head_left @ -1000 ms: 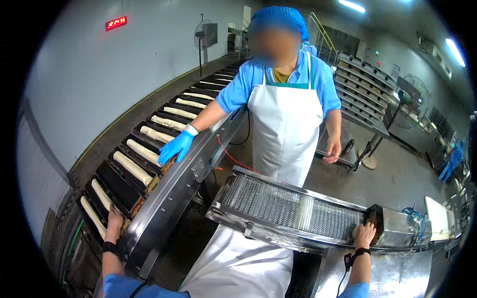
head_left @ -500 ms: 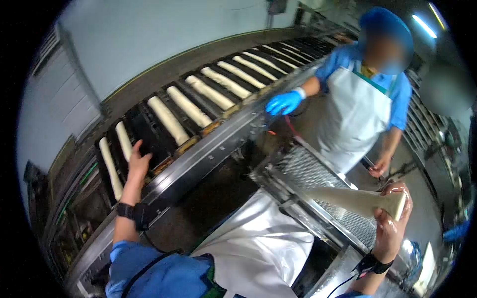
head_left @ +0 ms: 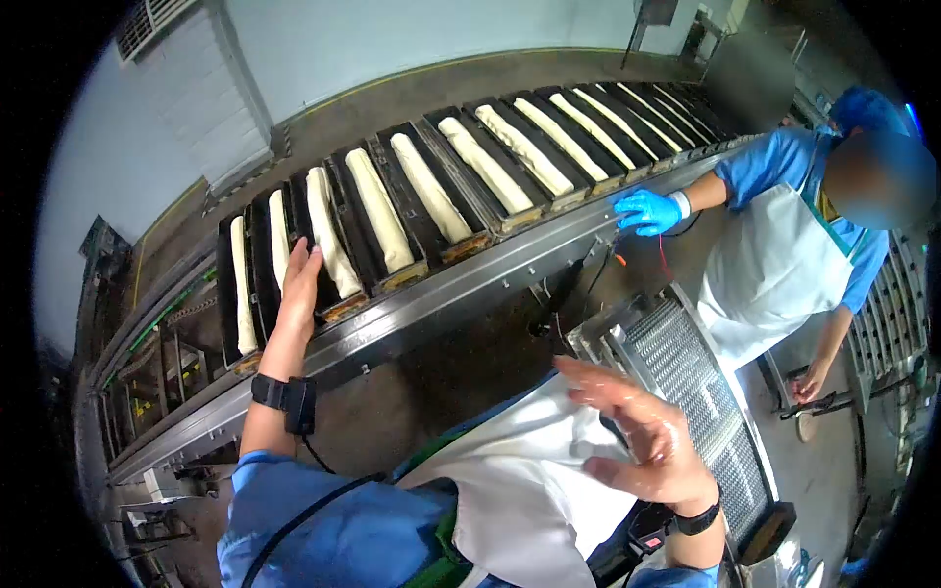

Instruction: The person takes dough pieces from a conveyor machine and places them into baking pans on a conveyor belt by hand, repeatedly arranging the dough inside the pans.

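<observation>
Long pale dough rolls lie in a row of dark baking tins. My left hand (head_left: 299, 294) is at the near end of the tins, fingers stretched out flat and holding nothing. It partly covers a thin dough roll (head_left: 279, 230), beside a thicker dough roll (head_left: 331, 240) in the tin to its right. Whether its fingertips touch the dough, I cannot tell. My right hand (head_left: 652, 436) hangs over my white apron (head_left: 529, 490), empty, wet-looking, with thumb and fingers apart.
The tins stand on a metal conveyor (head_left: 421, 314). To the right is a mesh belt (head_left: 696, 382) with raised metal sides. Across from me, a co-worker in a white apron (head_left: 774, 274) rests a blue-gloved hand (head_left: 647, 211) by the conveyor's edge.
The dough roll that my right hand held over the mesh belt has left it. A tin near my left hand, bare before, now holds dough. My right hand has moved left; the view has shifted.
</observation>
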A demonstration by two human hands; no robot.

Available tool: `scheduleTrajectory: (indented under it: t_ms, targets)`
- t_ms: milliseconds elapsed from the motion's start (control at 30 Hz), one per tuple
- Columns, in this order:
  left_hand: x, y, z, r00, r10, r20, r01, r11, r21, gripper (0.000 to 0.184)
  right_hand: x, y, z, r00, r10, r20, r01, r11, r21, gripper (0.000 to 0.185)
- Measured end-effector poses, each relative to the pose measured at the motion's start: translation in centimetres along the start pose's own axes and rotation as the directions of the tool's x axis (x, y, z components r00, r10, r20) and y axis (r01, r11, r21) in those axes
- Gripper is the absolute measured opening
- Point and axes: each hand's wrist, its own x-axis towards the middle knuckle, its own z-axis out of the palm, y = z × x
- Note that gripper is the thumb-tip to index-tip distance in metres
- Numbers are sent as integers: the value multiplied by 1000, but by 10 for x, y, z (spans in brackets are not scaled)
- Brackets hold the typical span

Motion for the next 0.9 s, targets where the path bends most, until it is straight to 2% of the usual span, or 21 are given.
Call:
scheduleTrajectory:
  t_ms: [67, 100, 133, 200, 233, 267, 300, 333, 400, 467, 500, 533, 567, 633, 667, 733, 767, 800, 833, 867, 900]
  targets:
    - [0, 2, 17, 998, 42, -39, -32, 974, 225, 71, -24, 21, -22, 986, 96, -136, -74, 985, 157, 67]
    - [8, -10, 21, 1000, 13, -14, -11, 986, 166, 71, -37, 30, -28, 986, 100, -135, -78, 984, 160, 67]
    - [19, -11, 30, 988, -114, -107, 134, 971, 198, 73, -51, 41, -34, 956, 170, -239, -127, 974, 185, 62]
    - [59, -42, 16, 986, -132, -99, 151, 964, 218, 74, -76, 62, -49, 905, 240, -351, -168, 960, 223, 58]
    - [70, -43, 15, 977, -114, -182, 154, 963, 221, 75, -89, 71, -59, 868, 276, -413, -184, 951, 248, 54]
    - [71, -34, 18, 956, -184, -229, 217, 968, 125, 75, -103, 80, -65, 819, 311, -482, -197, 942, 272, 50]
    - [83, -38, 11, 981, -103, -164, 134, 972, 192, 76, -117, 88, -70, 743, 333, -581, -228, 942, 248, 48]
    - [62, -4, 41, 947, -49, -319, 153, 938, 310, 74, -130, 96, -75, 696, 348, -628, -241, 937, 252, 46]
    - [76, 1, 65, 961, 202, -187, -103, 893, 437, 68, -150, 105, -85, 584, 385, -715, -255, 923, 288, 43]
    - [78, 18, 121, 926, 374, -49, -275, 759, 590, 62, -174, 112, -100, 454, 434, -778, -236, 901, 365, 39]
    - [89, 15, 148, 902, 416, 116, -408, 732, 545, 57, -187, 120, -105, 391, 402, -828, -270, 910, 314, 40]
    - [76, 31, 192, 893, 389, 226, -448, 718, 533, 54, -200, 131, -110, 324, 371, -870, -318, 909, 269, 41]
    - [75, 21, 220, 820, 437, 369, -572, 638, 515, 53, -218, 142, -98, 282, 366, -887, -322, 907, 272, 41]
    - [57, 5, 278, 667, 454, 590, -738, 508, 443, 52, -257, 153, -71, 62, 268, -961, -662, 732, 162, 43]
    - [43, 2, 306, 598, 436, 673, -790, 461, 403, 51, -277, 152, -59, 29, 217, -976, -828, 552, 99, 46]
    - [32, -10, 349, 431, 426, 795, -876, 409, 256, 54, -317, 158, -17, -79, 109, -991, -981, 168, 96, 53]
    - [38, -10, 408, 245, 405, 881, -949, 286, 132, 56, -337, 176, 23, -244, 44, -969, -966, 80, 247, 59]
    - [30, -17, 414, 135, 368, 920, -981, 183, 71, 58, -355, 174, 56, -328, 83, -941, -940, 70, 334, 60]
    - [25, -19, 421, 71, 322, 944, -989, 145, 25, 58, -362, 169, 93, -387, 25, -922, -918, 81, 388, 60]
    - [30, -19, 421, 19, 276, 961, -994, 111, -12, 59, -358, 151, 117, -458, 88, -885, -889, -50, 455, 69]
    - [49, -19, 418, -12, 241, 970, -998, 52, -25, 58, -343, 139, 125, -609, 202, -767, -793, -175, 583, 76]
